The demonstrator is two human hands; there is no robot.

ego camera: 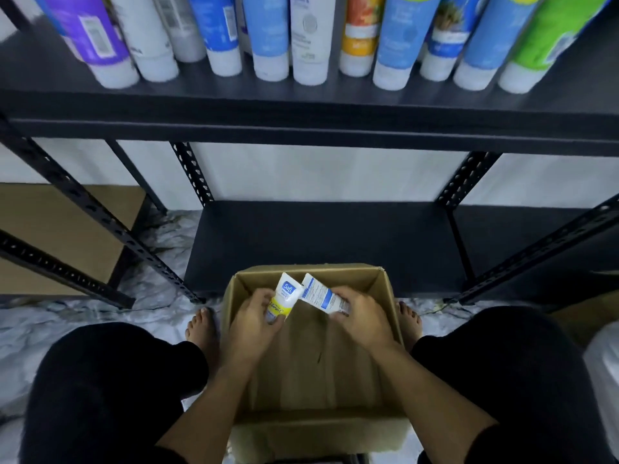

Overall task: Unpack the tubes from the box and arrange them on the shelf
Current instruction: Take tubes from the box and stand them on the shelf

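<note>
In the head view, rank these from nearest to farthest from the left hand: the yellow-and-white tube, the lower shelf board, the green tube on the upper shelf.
1. Yellow-and-white tube: gripped in the left hand, over the box.
2. Lower shelf board: just beyond the box, ahead.
3. Green tube: upper shelf, far right.

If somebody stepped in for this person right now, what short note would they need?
Left hand: grips the yellow-and-white tube.
Right hand: grips the blue-and-white tube.
Both tubes are held above the open cardboard box, which sits on the floor between the feet.
Done: a row of tubes already stands cap-down on the upper shelf.
Left: shelve these two. No other tubes show in the box; the hands hide part of its floor.
</note>
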